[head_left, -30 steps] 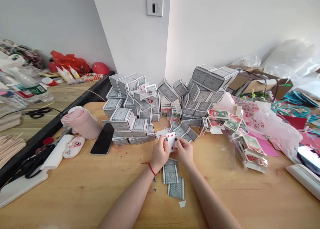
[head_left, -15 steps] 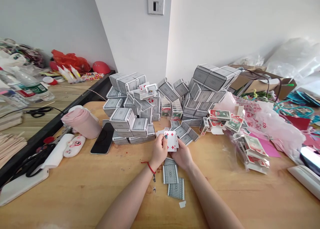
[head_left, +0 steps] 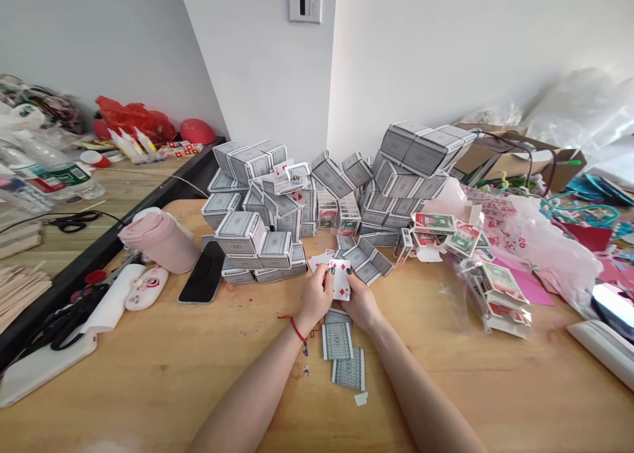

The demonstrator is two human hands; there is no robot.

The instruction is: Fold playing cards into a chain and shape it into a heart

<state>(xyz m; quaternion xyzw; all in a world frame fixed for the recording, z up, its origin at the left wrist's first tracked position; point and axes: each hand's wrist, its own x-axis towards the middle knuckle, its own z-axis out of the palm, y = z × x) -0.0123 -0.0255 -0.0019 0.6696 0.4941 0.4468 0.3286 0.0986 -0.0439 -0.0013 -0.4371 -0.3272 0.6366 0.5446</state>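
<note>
Between both hands, a playing card (head_left: 340, 282), the four of diamonds, faces up; whether more cards lie under it I cannot tell. My left hand (head_left: 315, 299) pinches its left edge, and my right hand (head_left: 362, 302) grips the right edge with the thumb on top. Below the hands, folded card pieces (head_left: 337, 341) with grey patterned backs lie on the wooden table. Just beyond them rests an opened-out folded card piece (head_left: 365, 260), beside loose face-up cards (head_left: 319, 260) partly hidden by my left hand.
Stacked boxes folded from cards stand behind the hands, one pile (head_left: 242, 232) left and another (head_left: 416, 152) right. A phone (head_left: 201, 273), a pink cup (head_left: 161, 242) and a white mouse (head_left: 147, 289) are at left. Opened card packs (head_left: 500, 291) and plastic bags (head_left: 539, 228) lie at right.
My right thumb has come up onto the card's upper right edge. The card at the back of the hold now lines up with the front one. The view has shifted slightly.
</note>
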